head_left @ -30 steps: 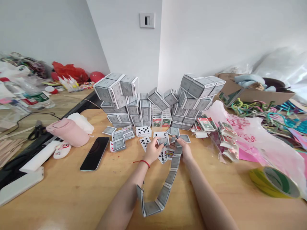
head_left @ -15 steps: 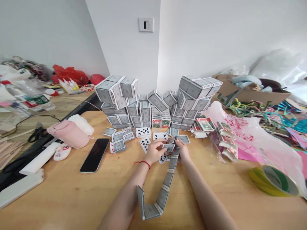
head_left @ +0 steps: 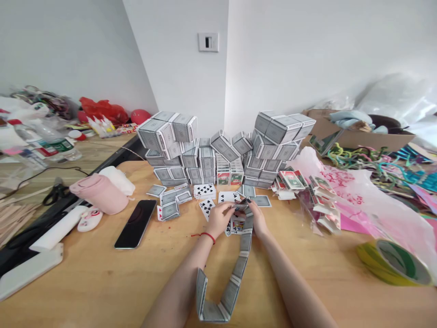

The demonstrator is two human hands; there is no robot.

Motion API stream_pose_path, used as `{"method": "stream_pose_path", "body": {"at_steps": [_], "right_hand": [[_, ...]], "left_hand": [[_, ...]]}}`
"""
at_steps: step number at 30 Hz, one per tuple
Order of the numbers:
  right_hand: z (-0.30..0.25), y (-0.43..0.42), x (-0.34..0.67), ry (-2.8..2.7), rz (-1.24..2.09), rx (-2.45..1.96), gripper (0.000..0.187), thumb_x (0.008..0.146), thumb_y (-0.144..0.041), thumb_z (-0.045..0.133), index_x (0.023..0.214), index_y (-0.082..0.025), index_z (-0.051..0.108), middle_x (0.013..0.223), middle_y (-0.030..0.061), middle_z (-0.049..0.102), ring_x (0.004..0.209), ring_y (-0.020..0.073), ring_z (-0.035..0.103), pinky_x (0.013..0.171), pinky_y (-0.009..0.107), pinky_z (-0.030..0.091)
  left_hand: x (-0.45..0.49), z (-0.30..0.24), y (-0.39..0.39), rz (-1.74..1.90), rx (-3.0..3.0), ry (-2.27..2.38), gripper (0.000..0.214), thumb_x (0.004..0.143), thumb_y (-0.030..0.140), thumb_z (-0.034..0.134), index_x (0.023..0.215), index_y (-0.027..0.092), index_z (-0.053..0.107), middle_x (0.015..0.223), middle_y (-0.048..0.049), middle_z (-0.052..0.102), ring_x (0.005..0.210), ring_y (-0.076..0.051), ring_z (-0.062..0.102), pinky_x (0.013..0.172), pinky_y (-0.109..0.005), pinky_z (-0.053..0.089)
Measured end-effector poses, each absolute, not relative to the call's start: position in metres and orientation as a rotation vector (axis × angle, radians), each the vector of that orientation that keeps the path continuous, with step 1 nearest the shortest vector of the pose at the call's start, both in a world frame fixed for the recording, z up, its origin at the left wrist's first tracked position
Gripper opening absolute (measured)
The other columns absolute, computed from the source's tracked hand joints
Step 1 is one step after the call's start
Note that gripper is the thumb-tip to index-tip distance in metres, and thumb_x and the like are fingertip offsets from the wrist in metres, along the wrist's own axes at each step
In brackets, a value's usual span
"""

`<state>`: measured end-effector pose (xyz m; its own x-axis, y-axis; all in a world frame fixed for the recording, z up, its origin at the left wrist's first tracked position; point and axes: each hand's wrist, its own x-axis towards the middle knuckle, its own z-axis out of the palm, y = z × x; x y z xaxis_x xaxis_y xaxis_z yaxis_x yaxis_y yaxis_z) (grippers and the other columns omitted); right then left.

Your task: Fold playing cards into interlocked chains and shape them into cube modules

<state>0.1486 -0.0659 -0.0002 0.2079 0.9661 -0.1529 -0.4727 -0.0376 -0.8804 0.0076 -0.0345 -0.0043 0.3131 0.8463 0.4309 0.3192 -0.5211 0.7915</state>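
My left hand [head_left: 219, 218], with a red string at the wrist, and my right hand [head_left: 256, 217] meet over the wooden table [head_left: 102, 278]. Both pinch a folded playing card [head_left: 241, 205] held edge-on between the fingertips. From it a chain of joined grey-backed cards [head_left: 235, 273] runs toward me between my forearms and folds upright at its near end. Loose cards [head_left: 207, 206], some face up, lie around my hands. Behind them stands a wall of cubes made of cards [head_left: 221, 150].
A black phone [head_left: 135, 217], a pink pouch [head_left: 99, 193] and a white bar [head_left: 56, 228] lie left. Card packs [head_left: 293, 180], a pink plastic bag [head_left: 355, 196] and a green-yellow tape roll [head_left: 392, 263] lie right. A cardboard box [head_left: 362, 132] sits at the back right.
The card between my fingers has turned from flat to edge-on and my hands have closed in on it. The view has tipped down a little.
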Motion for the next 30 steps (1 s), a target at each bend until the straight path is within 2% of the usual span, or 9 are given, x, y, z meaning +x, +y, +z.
{"method": "stream_pose_path", "body": {"at_steps": [4, 8, 11, 19, 25, 30], "right_hand": [[0.008, -0.071, 0.147, -0.688, 1.238, -1.037, 0.028, 0.066, -0.041, 0.059, 0.087, -0.023, 0.065, 0.086, 0.0014, 0.069, 0.084, 0.0229, 0.062, 0.078, 0.035, 0.049], [0.021, -0.076, 0.145, -0.787, 1.205, -1.024, 0.032, 0.067, -0.036, 0.059, 0.096, -0.025, 0.065, 0.112, 0.0007, 0.062, 0.104, 0.0236, 0.055, 0.083, 0.033, 0.048], [0.024, -0.078, 0.144, -0.769, 1.242, -0.998, 0.034, 0.067, -0.036, 0.059, 0.099, -0.027, 0.064, 0.119, -0.0007, 0.058, 0.112, 0.0236, 0.05, 0.081, 0.033, 0.049], [0.015, -0.074, 0.148, -0.705, 1.346, -0.958, 0.028, 0.066, -0.032, 0.06, 0.092, -0.026, 0.066, 0.108, -0.0002, 0.062, 0.087, 0.0216, 0.061, 0.07, 0.034, 0.053], [0.01, -0.072, 0.149, -0.718, 1.309, -0.946, 0.029, 0.068, -0.033, 0.059, 0.094, -0.025, 0.066, 0.107, 0.001, 0.062, 0.086, 0.0211, 0.06, 0.067, 0.033, 0.053], [0.009, -0.071, 0.149, -0.745, 1.293, -1.01, 0.031, 0.067, -0.036, 0.06, 0.096, -0.027, 0.065, 0.111, -0.0001, 0.061, 0.087, 0.0212, 0.06, 0.064, 0.031, 0.052]], "left_hand": [[0.006, -0.009, -0.03, 1.189, 1.933, 1.211, 0.015, 0.079, 0.024, 0.052, 0.085, 0.017, 0.064, 0.081, -0.005, 0.068, 0.074, -0.015, 0.063, 0.07, -0.027, 0.049], [0.005, -0.011, -0.027, 1.181, 1.855, 1.236, 0.015, 0.079, 0.025, 0.051, 0.08, 0.016, 0.062, 0.076, -0.0044, 0.067, 0.068, -0.014, 0.061, 0.064, -0.025, 0.046], [0.005, -0.011, -0.027, 1.17, 1.832, 1.24, 0.014, 0.079, 0.026, 0.05, 0.078, 0.016, 0.061, 0.074, -0.0035, 0.065, 0.066, -0.014, 0.06, 0.061, -0.023, 0.045], [0.004, -0.008, -0.027, 1.133, 1.876, 1.263, 0.014, 0.079, 0.027, 0.05, 0.074, 0.017, 0.058, 0.069, -0.0021, 0.062, 0.063, -0.013, 0.058, 0.059, -0.023, 0.044], [0.002, -0.011, -0.028, 1.223, 1.716, 1.18, 0.017, 0.079, 0.023, 0.05, 0.094, 0.017, 0.057, 0.08, -0.0037, 0.065, 0.068, -0.013, 0.062, 0.064, -0.024, 0.049], [0.0, -0.017, -0.025, 1.25, 1.634, 1.157, 0.015, 0.08, 0.02, 0.048, 0.094, 0.018, 0.052, 0.084, -0.0031, 0.062, 0.07, -0.013, 0.063, 0.065, -0.025, 0.051]]}}
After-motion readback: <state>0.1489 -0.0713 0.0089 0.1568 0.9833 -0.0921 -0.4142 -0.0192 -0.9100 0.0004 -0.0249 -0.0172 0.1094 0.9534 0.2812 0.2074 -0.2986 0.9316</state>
